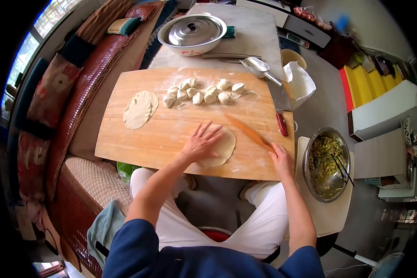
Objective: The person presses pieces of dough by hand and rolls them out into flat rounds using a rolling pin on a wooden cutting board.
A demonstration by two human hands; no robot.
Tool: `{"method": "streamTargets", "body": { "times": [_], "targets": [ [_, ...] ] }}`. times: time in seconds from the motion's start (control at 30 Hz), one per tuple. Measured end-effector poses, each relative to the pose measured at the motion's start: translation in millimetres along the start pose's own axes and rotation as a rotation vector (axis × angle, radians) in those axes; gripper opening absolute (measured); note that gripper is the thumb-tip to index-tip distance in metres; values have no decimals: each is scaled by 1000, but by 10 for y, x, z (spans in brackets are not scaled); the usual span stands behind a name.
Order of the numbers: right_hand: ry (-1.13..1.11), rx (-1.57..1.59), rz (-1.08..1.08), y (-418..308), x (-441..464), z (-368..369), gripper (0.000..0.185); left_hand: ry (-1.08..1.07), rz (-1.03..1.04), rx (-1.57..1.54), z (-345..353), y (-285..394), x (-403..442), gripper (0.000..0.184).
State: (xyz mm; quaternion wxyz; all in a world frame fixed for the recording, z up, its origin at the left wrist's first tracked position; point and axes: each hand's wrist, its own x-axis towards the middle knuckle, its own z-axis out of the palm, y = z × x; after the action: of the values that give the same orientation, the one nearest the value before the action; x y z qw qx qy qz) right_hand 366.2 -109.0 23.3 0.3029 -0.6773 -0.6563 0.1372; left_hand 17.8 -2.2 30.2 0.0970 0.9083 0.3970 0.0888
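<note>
My left hand (202,142) lies spread over a round of rolled dough (224,149) near the front of the wooden board (125,147). In my right hand (281,160) is the near end of a tapered rolling pin (248,131), which slants across the board just right of that round. Several small dough pieces (198,98) sit in a floured patch farther back. To their left, a few flat wrappers (139,110) overlap in a pile.
A knife (280,109) with a red handle lies along the board's right edge, near a metal scoop (259,68). Behind the board stands a lidded basin (192,34). At right, a steel bowl (326,164) holds chopped filling and chopsticks.
</note>
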Motion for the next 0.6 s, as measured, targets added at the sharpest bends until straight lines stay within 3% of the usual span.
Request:
{"method": "streamTargets", "body": {
  "times": [0.17, 0.2, 0.3, 0.43, 0.53, 0.6],
  "targets": [
    [-173, -55, -365, -298, 36, 106, 41, 150, -165, -33, 13, 11, -643, 92],
    [-265, -88, -336, -309, 79, 212, 40, 39, -175, -48, 61, 115, -753, 90],
    [-175, -219, -333, -507, 472, 406, 36, 29, -247, -63, 190, 98, -728, 90],
    [-4, -239, -368, -275, 1034, 796, 32, 145, -495, -4, 224, -372, -143, 88],
    [-81, -183, -323, -144, 889, 730, 34, 121, -432, 36, 165, -271, -117, 84],
    [-158, -162, -329, -66, 571, 613, 35, 53, -283, -88, 141, 80, -522, 84]
  ]
}}
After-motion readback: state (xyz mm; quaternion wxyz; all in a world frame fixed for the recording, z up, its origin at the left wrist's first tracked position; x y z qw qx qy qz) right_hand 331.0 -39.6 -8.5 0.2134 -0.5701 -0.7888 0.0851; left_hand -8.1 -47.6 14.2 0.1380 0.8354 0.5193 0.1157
